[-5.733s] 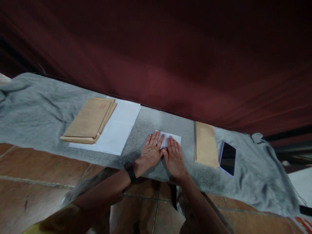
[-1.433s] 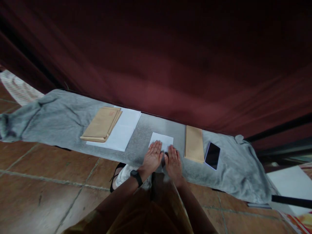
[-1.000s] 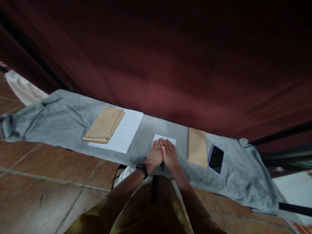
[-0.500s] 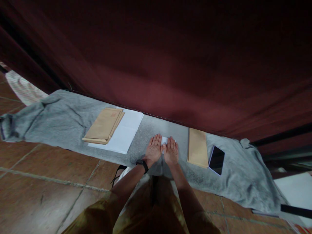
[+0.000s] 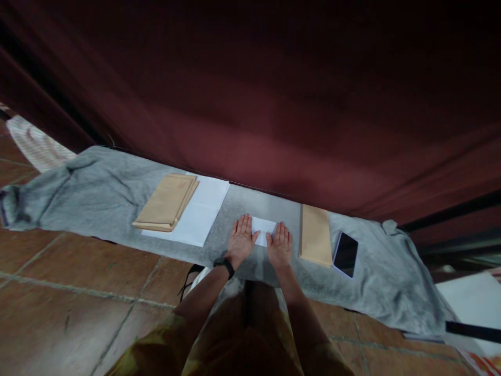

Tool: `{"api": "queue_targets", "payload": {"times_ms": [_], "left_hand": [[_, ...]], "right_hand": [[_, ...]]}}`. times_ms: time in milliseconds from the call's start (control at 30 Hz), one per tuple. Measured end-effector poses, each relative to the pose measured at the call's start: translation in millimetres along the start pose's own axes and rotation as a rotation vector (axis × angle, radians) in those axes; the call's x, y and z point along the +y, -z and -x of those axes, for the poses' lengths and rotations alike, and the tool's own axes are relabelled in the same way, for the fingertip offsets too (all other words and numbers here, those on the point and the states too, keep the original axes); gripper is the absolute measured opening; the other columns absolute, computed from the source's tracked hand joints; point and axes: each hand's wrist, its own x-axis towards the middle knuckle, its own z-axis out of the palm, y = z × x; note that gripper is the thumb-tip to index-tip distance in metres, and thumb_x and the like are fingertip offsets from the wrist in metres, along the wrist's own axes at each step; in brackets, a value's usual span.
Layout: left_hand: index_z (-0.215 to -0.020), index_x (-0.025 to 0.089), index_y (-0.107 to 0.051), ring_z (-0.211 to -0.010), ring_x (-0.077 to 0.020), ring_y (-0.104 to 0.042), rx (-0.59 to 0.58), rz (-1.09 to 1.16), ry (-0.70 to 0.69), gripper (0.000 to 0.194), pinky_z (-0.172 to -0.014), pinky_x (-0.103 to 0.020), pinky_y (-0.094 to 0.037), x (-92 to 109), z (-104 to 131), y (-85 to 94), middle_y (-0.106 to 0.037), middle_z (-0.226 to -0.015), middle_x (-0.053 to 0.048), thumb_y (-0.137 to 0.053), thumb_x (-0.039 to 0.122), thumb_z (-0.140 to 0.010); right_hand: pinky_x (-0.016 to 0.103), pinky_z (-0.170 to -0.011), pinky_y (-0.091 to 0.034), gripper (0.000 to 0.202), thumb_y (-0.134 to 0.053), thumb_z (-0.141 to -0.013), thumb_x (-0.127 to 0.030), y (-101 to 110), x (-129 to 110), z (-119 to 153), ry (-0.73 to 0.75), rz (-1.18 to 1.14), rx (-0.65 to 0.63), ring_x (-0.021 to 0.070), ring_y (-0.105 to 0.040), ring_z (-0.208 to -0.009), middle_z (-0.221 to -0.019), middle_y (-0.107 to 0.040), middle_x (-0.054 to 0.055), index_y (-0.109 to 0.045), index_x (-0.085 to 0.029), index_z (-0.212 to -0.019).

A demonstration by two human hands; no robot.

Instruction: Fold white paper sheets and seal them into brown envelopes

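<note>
A small folded white sheet of paper (image 5: 263,230) lies flat on the grey cloth (image 5: 242,201) in front of me. My left hand (image 5: 240,238) rests flat on its left end, fingers stretched out, with a dark band on the wrist. On the right end lies my right hand (image 5: 279,244), also flat with straight fingers. Both thumbs point inward across the paper, leaving its middle showing. The parts of the paper beneath the palms are hidden.
To the left, a stack of brown envelopes (image 5: 166,201) lies partly over white paper sheets (image 5: 207,209). Another brown envelope (image 5: 315,235) and a phone (image 5: 346,255) lie to the right. A dark red curtain (image 5: 258,141) hangs along the far edge.
My hands have slid apart, the left one leftward and the right one rightward. More of the white paper's middle now shows between them.
</note>
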Motion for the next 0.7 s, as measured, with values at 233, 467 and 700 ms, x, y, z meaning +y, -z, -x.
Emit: {"api": "queue_targets", "payload": {"times_ms": [233,467,700], "left_hand": [[-0.158,0.001,-0.035,-0.156,-0.0302,-0.031,0.048,-0.015,0.011,0.068,-0.128,-0.051,-0.025,-4,7,-0.4,-0.039,-0.164,-0.021,-0.028,0.046,-0.107],[-0.160,0.005,-0.035,-0.156,-0.0292,-0.031,0.065,0.007,0.024,0.064,-0.127,-0.052,-0.027,-12,18,0.6,-0.040,-0.163,-0.019,-0.026,0.040,-0.107],[-0.162,0.010,-0.033,-0.158,-0.0285,-0.028,0.119,0.064,-0.033,0.059,-0.127,-0.052,-0.028,-5,28,8.8,-0.034,-0.168,-0.015,-0.027,0.032,-0.107]], "right_hand": [[0.058,-0.119,-0.035,0.065,-0.031,-0.109,-0.042,3,3,8,-0.019,-0.037,0.013,0.0352,-0.045,-0.147,-0.158,-0.045,0.029,-0.037,0.001,-0.158],[0.060,-0.119,-0.035,0.063,-0.029,-0.109,-0.038,7,7,17,-0.075,-0.086,0.030,0.0351,-0.043,-0.148,-0.158,-0.045,0.028,-0.036,0.000,-0.159],[0.050,-0.124,-0.031,0.057,-0.026,-0.106,-0.021,25,-8,22,0.027,-0.119,-0.050,0.0269,-0.036,-0.153,-0.164,-0.041,0.019,-0.036,-0.004,-0.160]]}}
